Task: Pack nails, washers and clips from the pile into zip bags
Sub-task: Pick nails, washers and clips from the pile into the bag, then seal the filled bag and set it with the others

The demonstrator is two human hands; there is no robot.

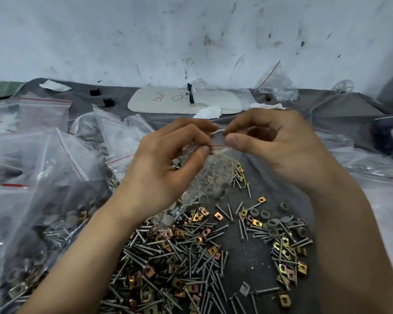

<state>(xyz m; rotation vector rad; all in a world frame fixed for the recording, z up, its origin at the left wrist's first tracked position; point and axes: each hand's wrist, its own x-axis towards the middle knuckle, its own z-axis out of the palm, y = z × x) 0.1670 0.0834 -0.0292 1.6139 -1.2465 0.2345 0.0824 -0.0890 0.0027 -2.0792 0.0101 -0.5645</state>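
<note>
I am holding both hands raised above the tabletop (247, 254), drawn together at the mouth of one zip bag (213, 175). My left hand (166, 168) is pinching the bag's red-lined top edge between thumb and forefinger, with the remaining fingers curled above. My right hand (279, 150) is pinching the same edge just beside it, thumb underneath and fingers bent over the top. The fingertips of the two hands are nearly touching. Both forearms are coming in from the lower corners, with the palms turned inward toward each other.

The zip bag is hanging below the hands, its lower end reaching down to the pile (179, 257). Grey washers and nails are showing through the plastic. I cannot tell whether the seal is closed.

The pile is lying directly beneath my wrists: nails (197, 266) heaped thickly in the middle, brass-coloured clips (302, 267) scattered through and to the right, and loose grey washers (272, 223) grouped to the right.

Filled bags (43, 211) are lying to the left of my left forearm. Empty bags (43, 112) are lying behind them. A white board (159, 100) is sitting at the back, near the marked wall (191, 30).
</note>
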